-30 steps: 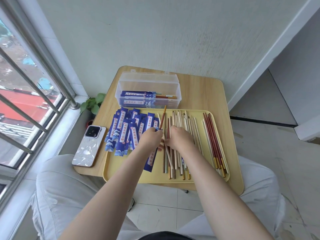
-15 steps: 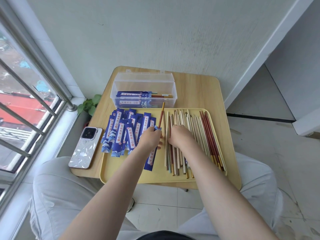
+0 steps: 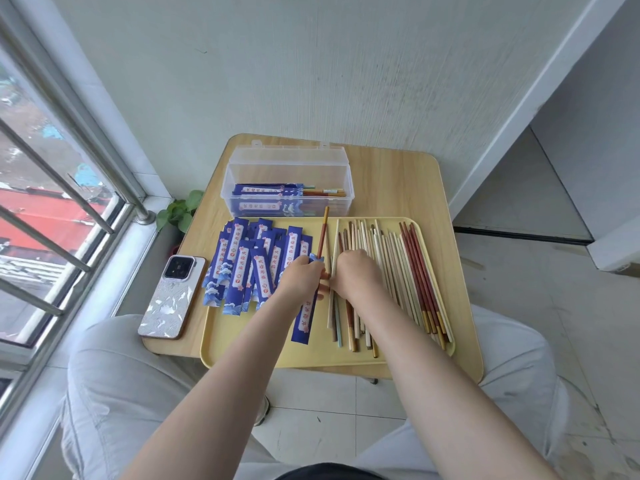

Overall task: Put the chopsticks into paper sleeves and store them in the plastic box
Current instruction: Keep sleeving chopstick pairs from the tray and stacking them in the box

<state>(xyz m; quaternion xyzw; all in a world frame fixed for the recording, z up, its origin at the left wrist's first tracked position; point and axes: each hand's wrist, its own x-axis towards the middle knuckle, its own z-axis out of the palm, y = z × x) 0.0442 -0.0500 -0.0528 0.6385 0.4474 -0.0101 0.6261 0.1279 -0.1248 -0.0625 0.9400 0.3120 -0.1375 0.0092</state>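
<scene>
Table [image 3: 398, 178]: wood-grain top, matt. Tray [image 3: 263, 351]: smooth yellow plastic, dull sheen. Plastic box [image 3: 287, 168]: clear, glossy. Paper sleeves [image 3: 242, 268]: printed blue paper, slight sheen. Chopsticks [image 3: 408, 271]: smooth, some lacquered red-brown, others pale. Phone [image 3: 171, 299]: glossy patterned back. Window bars [image 3: 52, 178]: brushed metal.

Both bare forearms reach forward side by side, the left hand [image 3: 302, 277] curled in a pinching grip, the right hand [image 3: 356, 273] palm-down beside it, fingers bent, knuckles nearly touching.
</scene>
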